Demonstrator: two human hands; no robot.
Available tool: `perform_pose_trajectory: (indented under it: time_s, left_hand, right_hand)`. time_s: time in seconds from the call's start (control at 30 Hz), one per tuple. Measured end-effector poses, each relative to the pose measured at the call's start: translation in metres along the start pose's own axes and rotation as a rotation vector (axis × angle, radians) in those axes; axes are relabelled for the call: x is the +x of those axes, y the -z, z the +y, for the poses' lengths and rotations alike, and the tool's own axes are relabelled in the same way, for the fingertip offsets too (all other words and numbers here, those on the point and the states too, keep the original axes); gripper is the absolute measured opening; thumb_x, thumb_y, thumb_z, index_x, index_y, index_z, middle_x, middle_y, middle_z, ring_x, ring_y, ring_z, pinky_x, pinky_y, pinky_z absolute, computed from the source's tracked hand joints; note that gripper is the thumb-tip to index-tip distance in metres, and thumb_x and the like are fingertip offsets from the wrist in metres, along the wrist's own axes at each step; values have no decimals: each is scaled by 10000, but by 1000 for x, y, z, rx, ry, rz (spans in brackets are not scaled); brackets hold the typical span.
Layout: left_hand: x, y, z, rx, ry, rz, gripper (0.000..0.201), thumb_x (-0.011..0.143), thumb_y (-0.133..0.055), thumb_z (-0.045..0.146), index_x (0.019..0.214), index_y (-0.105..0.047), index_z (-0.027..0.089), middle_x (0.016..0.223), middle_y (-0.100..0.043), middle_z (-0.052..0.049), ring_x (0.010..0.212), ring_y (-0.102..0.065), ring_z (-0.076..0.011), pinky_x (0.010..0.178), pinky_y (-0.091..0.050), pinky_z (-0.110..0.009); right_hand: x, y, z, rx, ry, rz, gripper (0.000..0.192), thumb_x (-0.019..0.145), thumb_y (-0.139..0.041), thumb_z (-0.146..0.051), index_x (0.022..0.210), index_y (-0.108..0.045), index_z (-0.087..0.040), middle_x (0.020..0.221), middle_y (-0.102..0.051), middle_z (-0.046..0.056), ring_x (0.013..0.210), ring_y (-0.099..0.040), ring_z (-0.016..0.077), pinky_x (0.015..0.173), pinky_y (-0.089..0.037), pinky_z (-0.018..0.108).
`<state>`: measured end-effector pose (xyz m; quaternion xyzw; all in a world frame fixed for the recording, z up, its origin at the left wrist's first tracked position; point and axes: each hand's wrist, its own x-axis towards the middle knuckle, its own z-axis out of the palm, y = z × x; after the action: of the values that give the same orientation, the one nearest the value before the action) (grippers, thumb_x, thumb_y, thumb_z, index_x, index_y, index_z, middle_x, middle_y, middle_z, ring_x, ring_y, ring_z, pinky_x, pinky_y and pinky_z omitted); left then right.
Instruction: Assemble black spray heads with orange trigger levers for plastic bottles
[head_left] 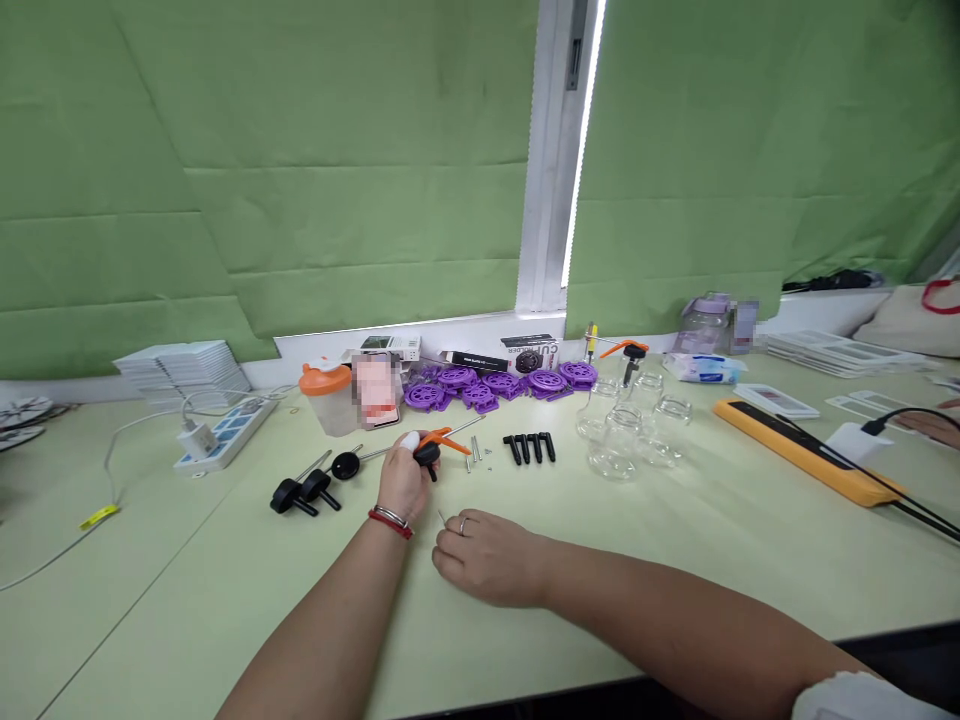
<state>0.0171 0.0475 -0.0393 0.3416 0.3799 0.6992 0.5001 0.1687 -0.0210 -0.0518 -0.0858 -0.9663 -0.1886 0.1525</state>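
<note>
On green table, left fingers (411, 452) pinch orange-black sprayer (439, 446); right fingers (450, 535) pinch screw (442, 518)

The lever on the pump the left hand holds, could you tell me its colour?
Orange lever, in the head view.

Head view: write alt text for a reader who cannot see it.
A person's left hand holds a black-and-orange pump part on a pale green table, while the right hand pinches a small metal pin. Behind lie black pump heads, loose screws, black handles, purple wheels and clear glass bottles.
</note>
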Motion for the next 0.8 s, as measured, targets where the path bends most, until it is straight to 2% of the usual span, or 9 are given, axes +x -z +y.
perform_pose_trajectory:
  time_s: [0.1,0.2,0.3,0.37,0.43,0.53,0.63,0.8]
  left_hand:
    - [-3,-2,-1,-31,85,-60,180,747,-555,291,769,-592,116,599,-577,-20,475,-501,-113,463,-379,-249]
    - [-10,-6,-3,-70,212,-137,206,728,-610,297,802,-616,105,717,-621,-57,560,-547,-123,502,-411,-248]
    - [-19,-13,-6,-67,295,-256,224,740,-615,312,825,-631,105,727,-626,-73,566,-553,-133,512,-427,-262]
    - [-25,-18,-8,-54,345,-307,223,751,-615,317,831,-638,110,736,-630,-83,562,-553,-139,513,-434,-276]
    - [-31,-22,-10,-52,395,-329,208,751,-627,309,829,-644,117,772,-636,-97,593,-565,-150,526,-444,-286]
    - [-38,-27,-12,-50,444,-390,219,758,-632,327,827,-651,120,801,-637,-106,612,-566,-158,542,-448,-299]
    - [-42,-29,-13,-40,462,-449,251,761,-631,339,844,-665,105,809,-638,-112,628,-564,-166,556,-446,-307]
    - [-46,-31,-13,-63,491,-501,258,735,-658,321,855,-679,94,779,-629,-113,681,-567,-187,608,-456,-326]
  right_hand:
    - [0,2,12,181,-149,208,258,862,-362,-65,1028,-548,-135,909,-605,98,855,-518,177,765,-432,320]
    - [-1,11,30,419,-428,516,271,872,-355,-94,1058,-540,-165,1006,-603,105,960,-529,182,832,-449,339]
    - [-7,20,51,608,-725,738,204,891,-393,-172,1007,-559,-190,964,-608,79,912,-562,173,821,-466,335]
    - [-13,20,63,713,-871,822,168,885,-430,-220,979,-566,-188,935,-619,68,862,-579,165,797,-479,326]
    - [-18,16,73,806,-957,859,164,864,-472,-256,972,-571,-183,918,-635,63,833,-589,161,785,-488,327]
    - [-22,9,79,914,-1010,869,175,828,-515,-287,943,-583,-175,885,-649,58,807,-599,162,769,-497,330]
    - [-20,6,79,964,-1014,865,168,814,-524,-283,921,-587,-170,877,-650,57,811,-602,160,764,-497,320]
    - [-15,7,75,915,-998,786,159,817,-498,-248,913,-601,-175,885,-655,47,783,-577,142,756,-487,307]
